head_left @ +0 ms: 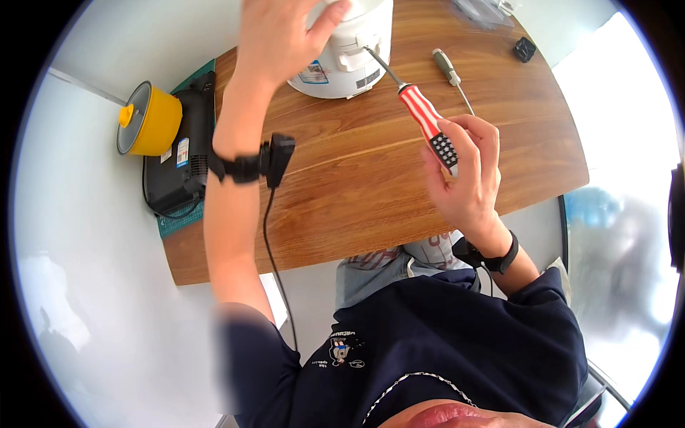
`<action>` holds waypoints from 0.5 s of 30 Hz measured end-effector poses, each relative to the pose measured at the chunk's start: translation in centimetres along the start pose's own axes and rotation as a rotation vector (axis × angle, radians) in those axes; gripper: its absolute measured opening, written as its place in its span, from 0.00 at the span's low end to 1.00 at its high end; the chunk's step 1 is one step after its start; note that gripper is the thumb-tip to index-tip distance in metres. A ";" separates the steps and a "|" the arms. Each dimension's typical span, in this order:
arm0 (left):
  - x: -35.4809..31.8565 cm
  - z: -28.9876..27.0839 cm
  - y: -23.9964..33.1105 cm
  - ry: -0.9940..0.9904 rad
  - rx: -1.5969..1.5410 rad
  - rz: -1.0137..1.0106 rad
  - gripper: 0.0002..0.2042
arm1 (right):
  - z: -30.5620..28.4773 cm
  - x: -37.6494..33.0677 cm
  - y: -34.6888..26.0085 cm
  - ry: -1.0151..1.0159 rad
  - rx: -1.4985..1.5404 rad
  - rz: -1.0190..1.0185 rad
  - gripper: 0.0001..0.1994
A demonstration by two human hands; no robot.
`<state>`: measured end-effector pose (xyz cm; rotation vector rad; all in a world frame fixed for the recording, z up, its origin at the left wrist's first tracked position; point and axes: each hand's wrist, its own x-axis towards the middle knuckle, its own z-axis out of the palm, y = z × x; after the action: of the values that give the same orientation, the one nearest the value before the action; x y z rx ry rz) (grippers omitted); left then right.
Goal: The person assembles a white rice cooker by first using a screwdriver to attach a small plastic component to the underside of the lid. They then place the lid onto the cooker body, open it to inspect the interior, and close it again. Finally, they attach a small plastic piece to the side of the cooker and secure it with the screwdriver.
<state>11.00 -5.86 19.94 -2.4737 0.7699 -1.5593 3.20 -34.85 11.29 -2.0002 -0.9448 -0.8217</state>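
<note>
My right hand (467,171) is closed around the handle of a screwdriver (422,110), red and white striped with a dark starred end. Its metal shaft points up and left, and the tip meets a white bracket-like part (353,58) on the side of a white round appliance (335,78). At the top edge, my left hand (282,36) is over the appliance's left side, its thumb stretched out across the upper part. The other left fingers are mostly cut off by the picture edge. Whether that hand presses on the appliance, I cannot tell.
A second screwdriver (447,68) with a grey-green handle lies on the wooden table (342,192). Farther right sit a small black object (524,49) and clear plastic packaging (481,13). At left, a yellow pot (158,125) rests by a black appliance (182,153) on a green mat (171,225).
</note>
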 end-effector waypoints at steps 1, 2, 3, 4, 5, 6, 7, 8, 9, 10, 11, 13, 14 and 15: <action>0.2 0.2 -0.3 -0.117 -0.010 0.015 0.15 | 0.3 -0.2 0.1 0.027 0.000 0.002 0.24; 0.4 0.3 -0.5 -0.235 -0.021 0.028 0.16 | 0.4 -0.3 0.2 0.053 0.000 0.005 0.24; 0.4 0.8 -0.6 -0.412 -0.211 -0.155 0.20 | 0.5 -0.4 0.5 0.044 -0.024 0.011 0.22; 0.5 1.1 -0.7 -0.401 -0.237 -0.156 0.19 | 0.6 -0.7 0.9 0.029 0.058 0.136 0.23; 0.5 1.3 -0.9 -0.391 -0.261 -0.157 0.18 | 0.8 -1.1 1.3 0.015 0.141 0.262 0.23; 0.3 1.5 -0.9 -0.384 -0.291 -0.157 0.17 | 1.0 -1.3 1.2 0.014 0.240 0.381 0.21; 0.2 1.6 -0.9 -0.371 -0.305 -0.145 0.17 | 1.1 -1.5 1.0 0.026 0.334 0.503 0.20; 0.2 1.7 -0.8 -0.358 -0.319 -0.132 0.16 | 1.0 -1.5 0.9 0.013 0.351 0.546 0.20; 0.2 1.7 -0.8 -0.346 -0.328 -0.125 0.15 | 0.9 -1.4 0.9 -0.005 0.372 0.586 0.20; 0.1 1.8 -0.7 -0.331 -0.325 -0.136 0.15 | 0.8 -1.2 0.8 -0.022 0.392 0.626 0.20; 0.1 1.9 -0.5 -0.316 -0.323 -0.147 0.15 | 0.7 -1.0 0.8 -0.040 0.412 0.666 0.20; 0.3 2.1 -0.3 -0.303 -0.305 -0.152 0.14 | 0.5 -0.7 0.8 -0.069 0.451 0.747 0.20; 0.3 2.3 -0.3 -0.304 -0.288 -0.150 0.14 | 0.4 -0.6 0.9 -0.084 0.470 0.788 0.20; 0.4 2.4 -0.3 -0.307 -0.271 -0.147 0.15 | 0.5 -0.5 1.0 -0.027 0.536 0.786 0.19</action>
<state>13.35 -6.18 19.23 -2.9314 0.8082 -1.1316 3.88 -35.03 10.26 -1.6817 -0.2726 -0.0826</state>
